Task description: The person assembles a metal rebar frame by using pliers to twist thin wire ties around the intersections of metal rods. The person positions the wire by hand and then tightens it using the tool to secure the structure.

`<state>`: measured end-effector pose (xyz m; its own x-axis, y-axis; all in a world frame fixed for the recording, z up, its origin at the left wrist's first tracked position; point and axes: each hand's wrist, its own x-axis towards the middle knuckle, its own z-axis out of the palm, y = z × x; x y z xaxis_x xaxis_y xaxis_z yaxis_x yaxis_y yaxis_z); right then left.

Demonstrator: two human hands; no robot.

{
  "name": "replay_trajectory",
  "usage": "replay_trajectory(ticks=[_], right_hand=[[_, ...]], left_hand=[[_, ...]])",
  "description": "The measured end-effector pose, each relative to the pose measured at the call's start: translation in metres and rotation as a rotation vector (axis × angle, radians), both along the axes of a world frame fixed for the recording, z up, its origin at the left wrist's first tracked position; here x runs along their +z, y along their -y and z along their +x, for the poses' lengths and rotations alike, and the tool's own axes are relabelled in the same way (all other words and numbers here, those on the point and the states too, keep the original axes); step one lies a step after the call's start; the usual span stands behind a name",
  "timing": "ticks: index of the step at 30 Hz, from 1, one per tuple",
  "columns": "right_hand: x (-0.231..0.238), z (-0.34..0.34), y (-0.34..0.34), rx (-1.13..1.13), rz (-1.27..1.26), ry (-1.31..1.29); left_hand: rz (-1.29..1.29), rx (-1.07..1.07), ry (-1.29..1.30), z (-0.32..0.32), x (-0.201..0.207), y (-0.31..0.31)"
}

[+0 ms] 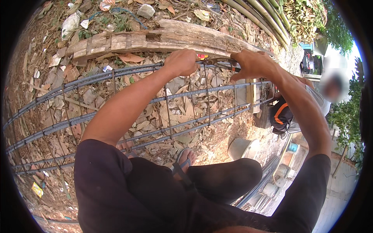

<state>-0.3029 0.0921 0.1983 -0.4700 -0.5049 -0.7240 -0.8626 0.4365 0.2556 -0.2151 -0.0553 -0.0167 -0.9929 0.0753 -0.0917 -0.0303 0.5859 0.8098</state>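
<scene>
A long cage of steel reinforcing bars, tied with thin cross stirrups, runs from left to right in front of me. My left hand is closed at its far top bar; what the curled fingers hold is hidden. Just right of it are the jaws of a pair of dark pincers, up against the same bar. Round the spread pincer handles is my right hand, its thumb reaching down below them. A small red and yellow scrap shows beside the jaws.
A weathered timber beam lies behind the cage. Bamboo poles rest at the far right. Another person crouches by the cage's right end. A pale bucket stands near my knee. Leaves and litter cover the ground.
</scene>
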Motion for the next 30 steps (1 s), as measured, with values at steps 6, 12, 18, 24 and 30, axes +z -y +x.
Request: replay_trajectory(ticks=[6, 12, 18, 24, 30], right_hand=[[-0.007, -0.02, -0.005, 0.769, -0.347, -0.242], [-0.003, -0.035, 0.01, 0.038, 0.138, -0.021], [-0.015, -0.047, 0.003, 0.252, -0.008, -0.082], [-0.02, -0.046, -0.001, 0.327, 0.006, -0.16], [-0.031, -0.043, -0.018, 0.145, 0.021, -0.202]], left_hand=[[-0.007, -0.01, 0.022, -0.004, -0.002, 0.0], [-0.046, -0.027, 0.03, -0.001, 0.002, 0.001], [-0.048, -0.024, 0.056, -0.001, 0.004, 0.001], [-0.066, -0.037, 0.056, -0.001, 0.005, 0.001], [-0.052, -0.04, 0.078, 0.003, 0.004, -0.001]])
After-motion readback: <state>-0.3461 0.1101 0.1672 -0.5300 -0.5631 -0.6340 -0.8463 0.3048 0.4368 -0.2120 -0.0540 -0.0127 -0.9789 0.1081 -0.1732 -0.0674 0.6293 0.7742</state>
